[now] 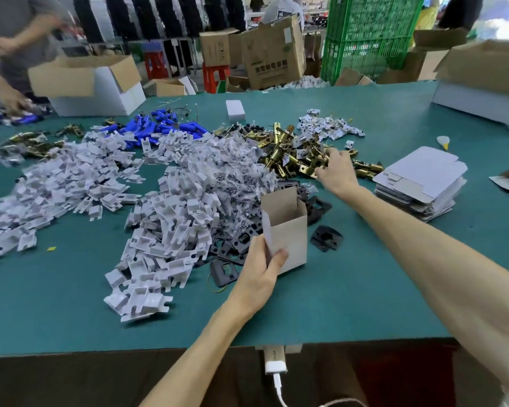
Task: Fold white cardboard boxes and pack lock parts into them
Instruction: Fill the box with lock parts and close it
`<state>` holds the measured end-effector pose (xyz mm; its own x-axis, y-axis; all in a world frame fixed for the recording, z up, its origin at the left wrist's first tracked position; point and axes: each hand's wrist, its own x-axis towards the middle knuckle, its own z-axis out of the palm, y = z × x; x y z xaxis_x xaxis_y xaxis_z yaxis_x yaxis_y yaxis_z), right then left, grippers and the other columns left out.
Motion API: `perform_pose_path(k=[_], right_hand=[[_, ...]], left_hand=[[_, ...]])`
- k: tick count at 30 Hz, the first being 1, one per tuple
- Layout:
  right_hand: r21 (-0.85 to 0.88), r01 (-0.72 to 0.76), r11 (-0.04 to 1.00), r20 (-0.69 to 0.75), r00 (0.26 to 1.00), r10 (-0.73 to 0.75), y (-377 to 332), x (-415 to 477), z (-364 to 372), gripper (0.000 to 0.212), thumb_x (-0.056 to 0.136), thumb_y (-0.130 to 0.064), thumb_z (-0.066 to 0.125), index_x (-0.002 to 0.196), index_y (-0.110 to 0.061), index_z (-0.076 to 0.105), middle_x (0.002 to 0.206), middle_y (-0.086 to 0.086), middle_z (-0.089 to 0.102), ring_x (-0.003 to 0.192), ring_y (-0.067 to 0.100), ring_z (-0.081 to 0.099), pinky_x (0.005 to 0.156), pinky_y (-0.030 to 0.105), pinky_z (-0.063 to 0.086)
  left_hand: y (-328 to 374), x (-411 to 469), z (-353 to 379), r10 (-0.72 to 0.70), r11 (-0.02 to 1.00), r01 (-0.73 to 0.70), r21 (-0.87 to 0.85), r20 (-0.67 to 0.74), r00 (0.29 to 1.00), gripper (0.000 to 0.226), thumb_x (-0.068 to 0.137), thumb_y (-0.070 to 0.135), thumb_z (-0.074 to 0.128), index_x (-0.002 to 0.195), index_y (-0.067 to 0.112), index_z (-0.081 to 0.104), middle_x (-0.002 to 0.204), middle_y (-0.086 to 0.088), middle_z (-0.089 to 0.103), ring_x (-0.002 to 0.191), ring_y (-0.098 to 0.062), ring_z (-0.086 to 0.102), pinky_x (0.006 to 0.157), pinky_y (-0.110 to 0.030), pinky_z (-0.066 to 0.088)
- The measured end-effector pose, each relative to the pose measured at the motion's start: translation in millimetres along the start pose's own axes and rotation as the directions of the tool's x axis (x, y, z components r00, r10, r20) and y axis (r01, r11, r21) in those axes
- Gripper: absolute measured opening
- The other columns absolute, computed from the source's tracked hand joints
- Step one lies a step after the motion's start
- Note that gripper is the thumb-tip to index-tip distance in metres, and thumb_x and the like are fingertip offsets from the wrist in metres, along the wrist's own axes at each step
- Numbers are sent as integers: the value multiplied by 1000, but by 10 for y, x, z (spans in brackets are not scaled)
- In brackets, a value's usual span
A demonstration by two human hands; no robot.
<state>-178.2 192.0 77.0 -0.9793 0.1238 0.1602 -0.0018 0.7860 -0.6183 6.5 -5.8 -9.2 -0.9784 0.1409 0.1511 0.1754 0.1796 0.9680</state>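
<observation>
**Inspector:** Position of the folded box (287, 230)?

**Assistant:** Upright on the green table (365, 295), near the front edge. Its top is open, with one flap standing at the back. It stands just beside the black plates (325, 238) and the spread of white plastic pieces (165, 201).

**Inspector:** Left hand (259, 270)?

**Assistant:** It grips the box low on its near left corner, the thumb pressed on the front face and the fingers wrapped round the side.

**Inspector:** Right hand (337, 168)?

**Assistant:** Arm stretched forward, the hand is on the pile of brass latches (288, 155), its fingers bent down among them. Whether they pinch a piece cannot be told.

**Inspector:** Stock?

**Assistant:** Flat box blanks (420, 183) are stacked to the right of that hand, apart from the box. Blue parts (159, 127) lie further back.
</observation>
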Motion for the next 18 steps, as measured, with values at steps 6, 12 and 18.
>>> perform_pose_path(k=[6, 12, 18], right_hand=[[-201, 60, 978, 81, 996, -44, -4, 348, 143, 34, 98, -3, 57, 130, 3, 47, 141, 26, 45, 122, 42, 50, 101, 48, 42], [-271, 127, 954, -34, 989, -142, 24, 281, 131, 21, 95, 12, 46, 109, 2, 58, 117, 24, 56, 96, 38, 61, 90, 52, 53], [-16, 237, 971, -156, 959, -236, -153, 98, -385, 16, 94, 11, 60, 102, 1, 68, 106, 15, 66, 84, 19, 66, 80, 21, 57]], left_hand=[[-16, -2, -5, 6, 1000, -6, 5, 28, 1000, 19, 102, 39, 55, 119, 36, 48, 127, -10, 57, 120, -17, 59, 106, -36, 48], [-15, -3, -22, -12, 1000, 12, -9, 18, 1000, 19, 101, 35, 60, 119, 34, 53, 124, -8, 62, 114, -18, 62, 103, -36, 51], [3, -25, -38, -74, 997, 74, -18, 18, 997, 48, 96, 51, 59, 122, 12, 54, 112, -10, 65, 103, -27, 62, 103, -52, 47]])
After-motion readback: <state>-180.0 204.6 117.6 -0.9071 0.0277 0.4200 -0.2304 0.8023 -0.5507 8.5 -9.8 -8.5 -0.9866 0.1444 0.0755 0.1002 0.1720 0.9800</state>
